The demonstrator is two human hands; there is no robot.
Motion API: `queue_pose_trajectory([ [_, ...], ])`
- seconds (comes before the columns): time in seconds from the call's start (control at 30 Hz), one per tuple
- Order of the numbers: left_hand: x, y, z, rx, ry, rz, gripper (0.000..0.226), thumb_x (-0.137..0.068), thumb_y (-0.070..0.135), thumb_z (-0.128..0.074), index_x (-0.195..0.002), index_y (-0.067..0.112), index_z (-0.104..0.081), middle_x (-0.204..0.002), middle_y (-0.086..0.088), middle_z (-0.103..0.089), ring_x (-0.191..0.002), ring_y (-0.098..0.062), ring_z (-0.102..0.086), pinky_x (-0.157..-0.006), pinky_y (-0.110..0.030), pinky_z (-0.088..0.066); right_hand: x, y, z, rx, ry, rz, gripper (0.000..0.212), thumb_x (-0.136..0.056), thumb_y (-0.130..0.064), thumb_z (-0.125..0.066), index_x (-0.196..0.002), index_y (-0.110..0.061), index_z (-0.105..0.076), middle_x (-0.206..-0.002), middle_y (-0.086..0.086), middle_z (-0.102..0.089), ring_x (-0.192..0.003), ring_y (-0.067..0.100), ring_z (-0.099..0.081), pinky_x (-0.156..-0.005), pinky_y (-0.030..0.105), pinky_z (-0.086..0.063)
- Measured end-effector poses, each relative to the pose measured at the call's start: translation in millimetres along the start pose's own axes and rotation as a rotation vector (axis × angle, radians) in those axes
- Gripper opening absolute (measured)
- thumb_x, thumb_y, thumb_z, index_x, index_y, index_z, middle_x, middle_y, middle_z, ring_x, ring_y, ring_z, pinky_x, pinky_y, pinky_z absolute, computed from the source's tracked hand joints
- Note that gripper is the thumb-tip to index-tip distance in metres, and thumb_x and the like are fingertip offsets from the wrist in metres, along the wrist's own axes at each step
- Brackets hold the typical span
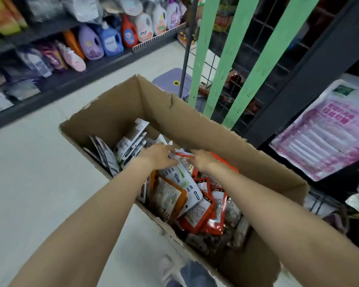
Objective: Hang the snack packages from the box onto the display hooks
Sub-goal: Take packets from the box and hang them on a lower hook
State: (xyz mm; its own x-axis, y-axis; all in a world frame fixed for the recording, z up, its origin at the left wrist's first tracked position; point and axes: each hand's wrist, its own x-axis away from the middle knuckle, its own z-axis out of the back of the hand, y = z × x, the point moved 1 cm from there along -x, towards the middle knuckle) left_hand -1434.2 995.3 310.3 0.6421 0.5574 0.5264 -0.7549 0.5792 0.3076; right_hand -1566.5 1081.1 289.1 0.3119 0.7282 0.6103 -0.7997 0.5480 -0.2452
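An open cardboard box (195, 123) stands on the floor, full of snack packages. White packages (131, 141) lean at its far left, and red and orange ones (203, 214) lie piled nearer me. Both my hands reach into the box. My left hand (158, 155) grips the top of a white package (184, 183) lying on the pile. My right hand (200, 159) holds the red-edged top of a package (183, 154) just beside it. The fingertips of both hands are hidden among the packages.
A wire display rack (226, 65) with green strips (263, 65) rises right behind the box. Detergent bottles (110, 40) fill the low shelf at the left. A purple stool (174, 81) sits past the box. Pink packs (327, 129) lie at the right.
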Motion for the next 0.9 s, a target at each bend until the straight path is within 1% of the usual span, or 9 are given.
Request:
queue_pose_trajectory([
  [0.1,-8,-4,2,0.040,-0.031,-0.024,0.042,-0.077,0.048,-0.062,-0.115,0.029,-0.057,-0.124,-0.003,-0.055,-0.117,-0.026,-0.049,-0.100,-0.047,-0.040,-17,-11,4,0.161,0.037,-0.049,0.036,-0.096,-0.038,-0.045,-0.122,-0.014,-0.055,-0.127,0.011,-0.057,-0.120,0.030,-0.049,-0.097,0.039,-0.033],
  [0.23,-4,-14,6,0.052,-0.013,-0.045,0.044,-0.077,0.047,-0.066,-0.113,0.025,-0.055,-0.119,-0.002,-0.056,-0.113,-0.023,-0.051,-0.096,-0.043,-0.044,-33,-21,8,0.060,0.017,-0.039,0.029,-0.096,-0.022,-0.048,-0.119,-0.007,-0.057,-0.126,0.016,-0.058,-0.114,0.033,-0.055,-0.090,0.036,-0.041],
  [0.37,5,-22,7,0.089,-0.018,-0.048,0.046,-0.081,0.047,-0.065,-0.119,0.025,-0.052,-0.123,-0.004,-0.056,-0.114,-0.023,-0.051,-0.096,-0.037,-0.042,-30,-23,8,0.097,0.168,-0.021,0.026,-0.092,-0.001,-0.043,-0.113,-0.003,-0.059,-0.121,0.020,-0.060,-0.110,0.035,-0.058,-0.079,0.034,-0.043],
  [0.5,8,-21,10,0.115,-0.036,-0.024,0.041,-0.083,0.047,-0.063,-0.119,0.028,-0.057,-0.128,-0.002,-0.052,-0.119,-0.022,-0.047,-0.097,-0.035,-0.040,-17,-24,10,0.072,0.303,0.039,0.024,-0.088,0.001,-0.045,-0.100,-0.008,-0.063,-0.112,0.016,-0.064,-0.103,0.035,-0.060,-0.074,0.035,-0.044],
  [0.6,8,-22,14,0.303,0.068,0.012,0.026,-0.088,0.040,-0.059,-0.108,0.023,-0.064,-0.120,-0.004,-0.061,-0.113,-0.022,-0.054,-0.094,-0.032,-0.043,2,-22,12,-0.031,0.368,0.078,0.017,-0.092,-0.007,-0.049,-0.100,-0.011,-0.064,-0.108,0.012,-0.064,-0.099,0.034,-0.060,-0.076,0.037,-0.047],
  [0.67,12,-21,19,0.389,0.196,0.029,0.023,-0.090,0.029,-0.057,-0.110,0.020,-0.063,-0.118,-0.007,-0.061,-0.109,-0.023,-0.056,-0.090,-0.030,-0.044,18,-19,19,-0.086,0.421,0.107,0.016,-0.092,-0.008,-0.050,-0.097,-0.014,-0.064,-0.105,0.009,-0.064,-0.096,0.032,-0.060,-0.073,0.035,-0.045],
  [0.77,19,-8,32,0.299,0.390,-0.055,0.045,-0.089,0.011,-0.055,-0.132,0.018,-0.048,-0.135,-0.010,-0.047,-0.123,-0.028,-0.045,-0.101,-0.037,-0.039,44,-18,37,-0.120,0.495,0.193,0.013,-0.094,-0.009,-0.050,-0.092,-0.015,-0.062,-0.098,0.005,-0.063,-0.090,0.028,-0.058,-0.066,0.032,-0.039],
  [0.83,26,10,43,0.209,0.437,-0.129,0.056,-0.088,0.007,-0.053,-0.141,0.018,-0.038,-0.146,-0.008,-0.037,-0.132,-0.030,-0.034,-0.107,-0.041,-0.033,62,-18,52,-0.109,0.568,0.219,0.014,-0.094,-0.007,-0.049,-0.087,-0.015,-0.059,-0.095,0.003,-0.060,-0.086,0.025,-0.057,-0.063,0.034,-0.040],
  [0.9,35,28,54,0.116,0.451,-0.189,0.057,-0.089,0.009,-0.052,-0.143,0.020,-0.035,-0.150,-0.004,-0.029,-0.136,-0.028,-0.027,-0.109,-0.041,-0.031,82,-17,68,-0.074,0.635,0.213,0.015,-0.093,-0.005,-0.048,-0.087,-0.015,-0.058,-0.094,0.002,-0.058,-0.083,0.024,-0.056,-0.061,0.034,-0.040],
])
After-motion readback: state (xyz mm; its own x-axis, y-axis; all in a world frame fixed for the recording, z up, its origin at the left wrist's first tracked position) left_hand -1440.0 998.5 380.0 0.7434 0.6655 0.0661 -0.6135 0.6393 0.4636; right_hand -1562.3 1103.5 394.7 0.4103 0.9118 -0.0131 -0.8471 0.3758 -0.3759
